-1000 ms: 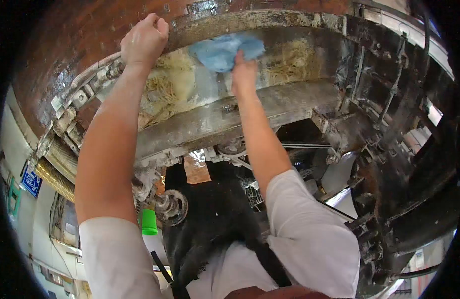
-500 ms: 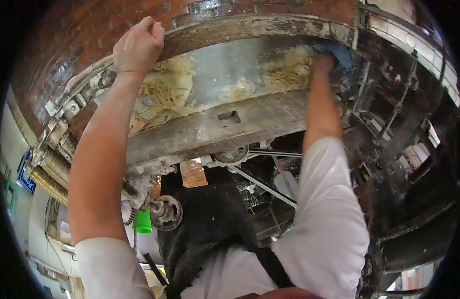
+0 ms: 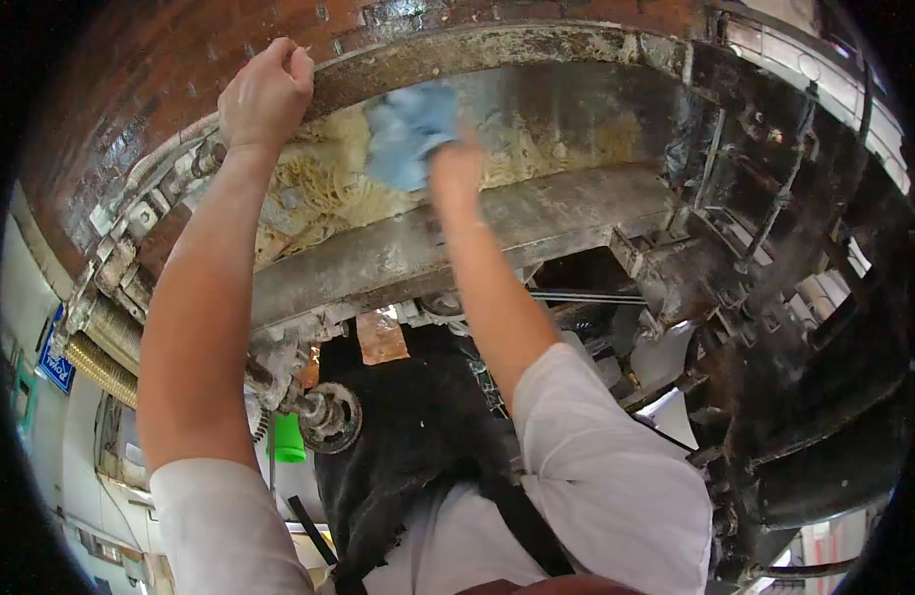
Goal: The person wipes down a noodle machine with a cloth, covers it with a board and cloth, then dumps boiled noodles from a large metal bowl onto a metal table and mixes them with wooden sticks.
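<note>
My right hand point(image 3: 456, 167), blurred by motion, presses a light blue cloth point(image 3: 408, 129) against a metal panel point(image 3: 547, 109) inside a long recess. Yellowish, stringy residue point(image 3: 329, 164) coats the panel left of the cloth, and a thinner layer runs along its lower part to the right. At the upper left, my left hand point(image 3: 267, 96) is closed, with its fingers curled at the left end of the recess's dirty upper rim point(image 3: 517, 45). Whatever those fingers grip is hidden.
A worn metal ledge point(image 3: 576, 203) runs below the panel. Red brick point(image 3: 210, 50) rises behind. Pipes and a ribbed hose point(image 3: 101, 367) line the left side, near a round handwheel point(image 3: 329, 418) and a green container point(image 3: 289, 438). Dark metal framework point(image 3: 775, 218) stands at right.
My right hand has swept the blue cloth from the far right end of the panel leftward to its middle-left. The left hand stays almost in place.
</note>
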A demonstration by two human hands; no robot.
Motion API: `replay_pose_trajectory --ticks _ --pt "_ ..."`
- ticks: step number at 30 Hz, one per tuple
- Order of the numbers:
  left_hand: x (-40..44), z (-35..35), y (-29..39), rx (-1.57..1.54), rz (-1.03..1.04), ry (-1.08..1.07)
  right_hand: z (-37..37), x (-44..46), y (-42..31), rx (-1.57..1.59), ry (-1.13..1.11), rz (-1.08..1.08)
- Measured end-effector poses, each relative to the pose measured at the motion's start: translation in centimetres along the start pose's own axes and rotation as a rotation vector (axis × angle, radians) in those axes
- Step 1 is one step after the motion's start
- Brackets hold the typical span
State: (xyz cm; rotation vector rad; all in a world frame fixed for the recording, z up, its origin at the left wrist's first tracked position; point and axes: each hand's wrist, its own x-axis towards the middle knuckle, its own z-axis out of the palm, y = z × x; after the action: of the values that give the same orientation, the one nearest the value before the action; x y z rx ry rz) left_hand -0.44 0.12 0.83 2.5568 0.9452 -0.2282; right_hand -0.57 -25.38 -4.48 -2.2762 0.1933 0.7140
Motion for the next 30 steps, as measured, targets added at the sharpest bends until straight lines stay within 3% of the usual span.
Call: replay_pose_trajectory --ticks 2,3,6,7,10,14,16,20,24,29,30 --pt "0.1 0.2 -0.1 0.016 -0.011 -0.021 -5.9 0.0 -2.0 0.148 0.163 -0.020" --pt "0.4 0.2 -0.1 0.028 -0.020 -0.036 -8.5 -0.3 -5.3 0.400 0.255 -0.055" --pt "0.3 0.4 -0.5 0.040 -0.028 -0.039 -8.9 2.5 -2.3 -0.586 0.515 -0.559" --pt "0.2 0.5 -0.5 0.039 -0.021 -0.031 -7.5 4.8 0.0 -0.720 0.513 -0.559" --pt "0.2 0.6 -0.5 -0.014 -0.034 -0.018 -6.6 13.1 7.3 -1.076 0.304 -0.496" --pt "0.0 1.0 -0.5 0.069 0.033 0.091 -14.5 23.4 13.4 -1.465 0.017 -0.307" --pt "0.0 1.3 -0.7 0.047 0.022 0.046 -19.0 25.9 14.4 -1.613 -0.079 -0.191" --pt "0.3 1.5 -1.2 0.105 0.045 0.072 -24.0 25.3 13.2 -1.664 -0.127 -0.032" --pt "0.3 1.1 -0.8 0.031 0.047 0.061 -25.2 24.7 24.0 -1.465 -0.017 0.067" --pt "0.1 0.4 -0.7 0.017 0.017 -0.026 -18.0 18.9 22.9 -1.364 -0.127 -0.079" --pt "0.3 0.4 -0.7 0.016 0.014 -0.020 -14.2 17.4 21.7 -1.408 -0.232 0.015"
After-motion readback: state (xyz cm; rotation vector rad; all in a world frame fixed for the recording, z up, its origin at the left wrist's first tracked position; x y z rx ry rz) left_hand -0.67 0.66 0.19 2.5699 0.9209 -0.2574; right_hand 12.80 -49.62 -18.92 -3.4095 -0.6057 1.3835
